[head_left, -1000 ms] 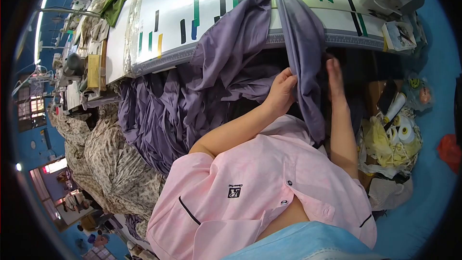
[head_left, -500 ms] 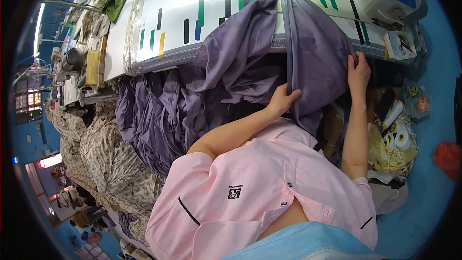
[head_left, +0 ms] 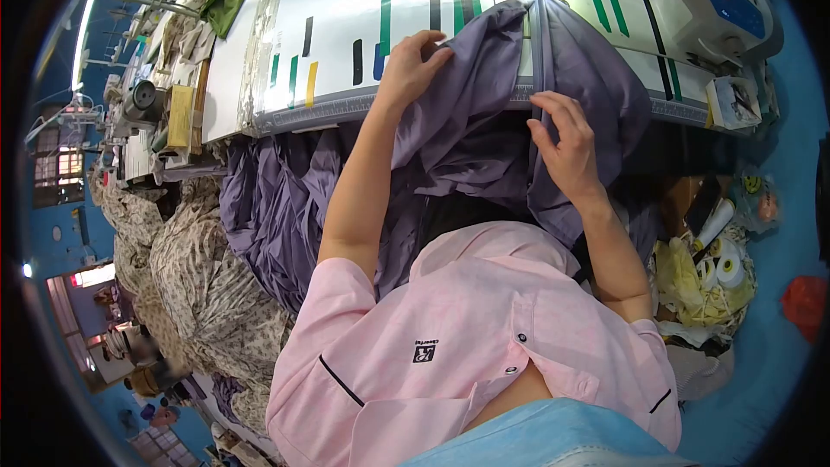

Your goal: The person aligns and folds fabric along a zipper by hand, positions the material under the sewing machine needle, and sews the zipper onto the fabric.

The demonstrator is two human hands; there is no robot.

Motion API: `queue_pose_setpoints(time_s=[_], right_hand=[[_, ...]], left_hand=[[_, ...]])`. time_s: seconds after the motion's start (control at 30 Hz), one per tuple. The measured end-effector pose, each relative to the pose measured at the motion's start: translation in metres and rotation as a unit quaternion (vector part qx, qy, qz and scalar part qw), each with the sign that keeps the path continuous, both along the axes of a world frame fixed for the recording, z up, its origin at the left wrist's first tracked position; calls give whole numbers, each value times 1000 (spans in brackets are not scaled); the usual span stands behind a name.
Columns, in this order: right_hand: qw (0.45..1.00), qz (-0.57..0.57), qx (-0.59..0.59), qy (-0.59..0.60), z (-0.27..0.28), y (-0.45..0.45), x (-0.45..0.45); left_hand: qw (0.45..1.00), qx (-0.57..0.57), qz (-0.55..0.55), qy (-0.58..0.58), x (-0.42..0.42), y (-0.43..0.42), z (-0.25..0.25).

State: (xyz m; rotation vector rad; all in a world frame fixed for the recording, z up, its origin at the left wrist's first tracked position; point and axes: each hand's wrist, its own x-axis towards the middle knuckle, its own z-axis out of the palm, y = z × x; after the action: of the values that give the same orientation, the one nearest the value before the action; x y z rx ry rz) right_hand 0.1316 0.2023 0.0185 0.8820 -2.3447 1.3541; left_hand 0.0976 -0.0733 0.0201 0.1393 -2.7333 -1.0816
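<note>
The cloth (head_left: pixel 596 69) is plain greyish purple, the counter (head_left: pixel 346 0) white with green, black, blue and yellow strips (head_left: pixel 386 26), the shirt (head_left: pixel 471 320) pink, and the patterned fabric (head_left: pixel 216 268) beige with dark mottling.

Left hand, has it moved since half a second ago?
Yes: the left hand has moved leftward along the ruler and across it, from its near side to its far side.

Blue walls (head_left: pixel 52 258) under a long white tube light (head_left: pixel 84 43).
A window (head_left: pixel 59 175) with bars across its panes stands at far left.
</note>
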Motion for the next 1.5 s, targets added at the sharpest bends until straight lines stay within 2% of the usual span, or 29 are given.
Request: queue_pose_setpoints(time_s=[0.1, 0.2, 0.27, 0.4, 0.5, 0.63, 0.73, 0.83, 0.87, 0.97, 1.07, 1.17, 1.3, 1.47, 1.5], right_hand=[[1000, 10, -3, -27, -2, -4, -3], [963, 41, -111, -240, -5, -24, -4], [960, 34, -109, -257, -8, -46, -7], [933, 84, -146, -317, -23, -108, -16], [941, 114, -150, -280, -25, -149, -23], [921, 168, -172, -307, -17, -150, -42], [953, 145, -56, -261, -9, -135, -49], [950, 142, -36, -276, 6, -116, -58], [975, 109, -35, -190, 14, -110, -63], [996, 35, -50, -61, 31, -105, -89], [996, 66, -61, -22, 45, -112, -112], [987, 126, -55, 87, 48, -128, -127], [984, 175, 8, 33, 57, -140, -129], [984, 173, 13, 45, 62, -140, -126], [984, 166, 13, 57, 62, -140, -123]], left_hand=[[997, 62, 17, -49, 12, -14, 24], [991, -112, -2, 75, 25, -12, 52], [964, -235, -10, 125, 30, -3, 71], [921, -355, -2, 158, 33, 1, 87], [908, -373, -2, 192, 30, 2, 89], [906, -363, 8, 219, 15, -11, 86], [897, -368, -11, 246, 8, -19, 86], [890, -366, -29, 268, 6, -27, 85], [889, -364, -35, 273, 6, -29, 84], [882, -374, -48, 282, 7, -32, 81], [877, -377, -64, 290, 9, -32, 81], [871, -370, -71, 315, 10, -31, 81], [866, -377, -79, 319, 11, -29, 81], [861, -372, -96, 332, 13, -29, 76], [881, -322, -75, 340, 13, -29, 70]])
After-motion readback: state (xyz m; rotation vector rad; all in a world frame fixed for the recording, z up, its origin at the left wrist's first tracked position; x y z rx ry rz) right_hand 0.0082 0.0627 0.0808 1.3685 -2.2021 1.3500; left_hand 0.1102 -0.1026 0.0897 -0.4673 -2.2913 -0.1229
